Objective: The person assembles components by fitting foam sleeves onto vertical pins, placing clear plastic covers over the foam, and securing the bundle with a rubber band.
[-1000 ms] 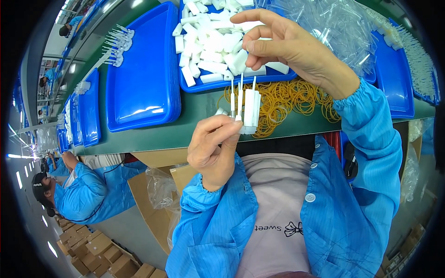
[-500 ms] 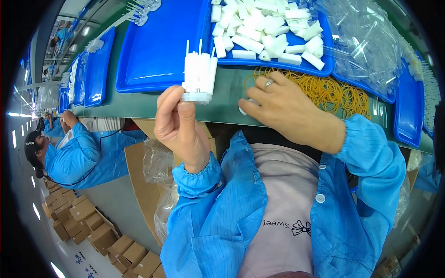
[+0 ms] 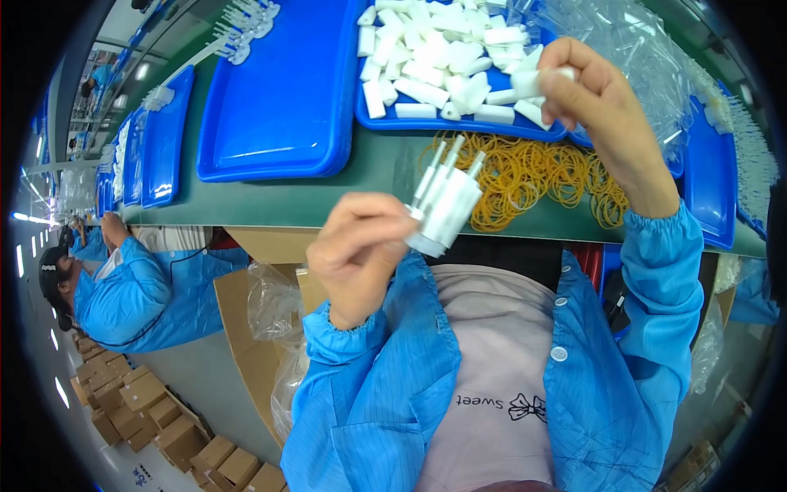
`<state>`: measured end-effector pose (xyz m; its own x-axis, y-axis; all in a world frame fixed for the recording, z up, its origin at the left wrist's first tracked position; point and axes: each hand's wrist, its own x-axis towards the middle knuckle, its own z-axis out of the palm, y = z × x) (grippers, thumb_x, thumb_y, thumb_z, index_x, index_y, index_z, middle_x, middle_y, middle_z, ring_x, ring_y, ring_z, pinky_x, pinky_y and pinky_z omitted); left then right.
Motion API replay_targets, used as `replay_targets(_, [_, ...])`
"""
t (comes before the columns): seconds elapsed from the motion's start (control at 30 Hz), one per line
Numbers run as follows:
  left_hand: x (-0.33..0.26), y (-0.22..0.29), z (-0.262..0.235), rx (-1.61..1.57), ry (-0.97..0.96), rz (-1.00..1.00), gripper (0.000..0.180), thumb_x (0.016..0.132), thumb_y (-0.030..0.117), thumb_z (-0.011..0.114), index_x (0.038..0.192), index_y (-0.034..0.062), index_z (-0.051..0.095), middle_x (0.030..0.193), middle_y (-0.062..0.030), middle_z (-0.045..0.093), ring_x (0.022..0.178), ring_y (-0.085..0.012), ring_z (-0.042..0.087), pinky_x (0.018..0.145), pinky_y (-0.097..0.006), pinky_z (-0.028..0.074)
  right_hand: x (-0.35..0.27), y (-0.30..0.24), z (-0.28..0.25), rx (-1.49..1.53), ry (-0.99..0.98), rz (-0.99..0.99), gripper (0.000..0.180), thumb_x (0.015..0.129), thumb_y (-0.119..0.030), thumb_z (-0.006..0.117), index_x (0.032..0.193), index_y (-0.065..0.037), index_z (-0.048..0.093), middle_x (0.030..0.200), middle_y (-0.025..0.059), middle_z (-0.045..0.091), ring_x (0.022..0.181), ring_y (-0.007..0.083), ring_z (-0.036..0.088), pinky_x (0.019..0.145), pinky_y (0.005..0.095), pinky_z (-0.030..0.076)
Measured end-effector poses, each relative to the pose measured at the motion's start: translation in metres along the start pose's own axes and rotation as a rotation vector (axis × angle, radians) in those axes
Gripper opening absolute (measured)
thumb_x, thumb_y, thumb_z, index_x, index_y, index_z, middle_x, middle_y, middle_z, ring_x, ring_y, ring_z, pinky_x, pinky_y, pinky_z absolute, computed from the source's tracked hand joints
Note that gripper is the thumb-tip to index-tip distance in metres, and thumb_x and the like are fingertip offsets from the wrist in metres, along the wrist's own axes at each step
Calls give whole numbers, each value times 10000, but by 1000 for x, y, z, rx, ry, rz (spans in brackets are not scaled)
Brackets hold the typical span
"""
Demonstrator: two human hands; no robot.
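We are looking down at our own two hands over a dark green worktop (image 3: 361, 176). Our left hand (image 3: 361, 254) is raised in front of our chest, and its fingers (image 3: 379, 220) are curled closed around a bundle of small white plastic plug-like parts with thin metal prongs (image 3: 447, 205). The bundle is tilting up and to the right, its prongs pointing toward the far side of the worktop, and it is hanging just above the near edge rather than resting on anything.

Our right hand (image 3: 602, 111) is reaching farther out, over the near right corner of a blue plastic tray filled with loose white plastic pieces (image 3: 459, 125). Its fingers are pinched shut on one white rectangular plastic piece (image 3: 533, 80), which is sticking out to the left of the fingertips, just above the heap in the tray.

A loose pile of yellow rubber bands (image 3: 533, 176) is lying on the worktop between the two hands, just in front of the filled tray. To the left of that tray, a second blue plastic tray (image 3: 283, 90) is sitting beside it. Crumpled clear plastic bags (image 3: 639, 41) are lying beyond our right hand. At our far left, another person in a blue smock (image 3: 135, 291) is sitting at the same worktop.
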<state>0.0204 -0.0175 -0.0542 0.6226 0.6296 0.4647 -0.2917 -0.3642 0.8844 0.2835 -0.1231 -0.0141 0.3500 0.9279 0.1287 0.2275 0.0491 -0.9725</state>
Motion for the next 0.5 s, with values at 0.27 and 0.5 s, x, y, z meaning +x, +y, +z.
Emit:
replay_targets(0.27, [20, 14, 31, 103, -185, 93, 233, 705, -80, 687, 912, 26, 703, 897, -103, 628, 776, -184, 599, 645, -257, 476, -10, 4, 9, 286, 12, 230, 303, 949, -332, 495, 991, -63, 629, 696, -43, 487, 597, 28, 445, 588, 167, 399])
replay_targets(0.5, [20, 12, 40, 236, -236, 102, 280, 649, -68, 699, 911, 32, 701, 886, -89, 633, 777, -209, 601, 659, -294, 474, -12, 3, 12, 326, -165, 264, 331, 946, -348, 494, 958, -54, 645, 710, -45, 490, 639, 30, 400, 560, 174, 350])
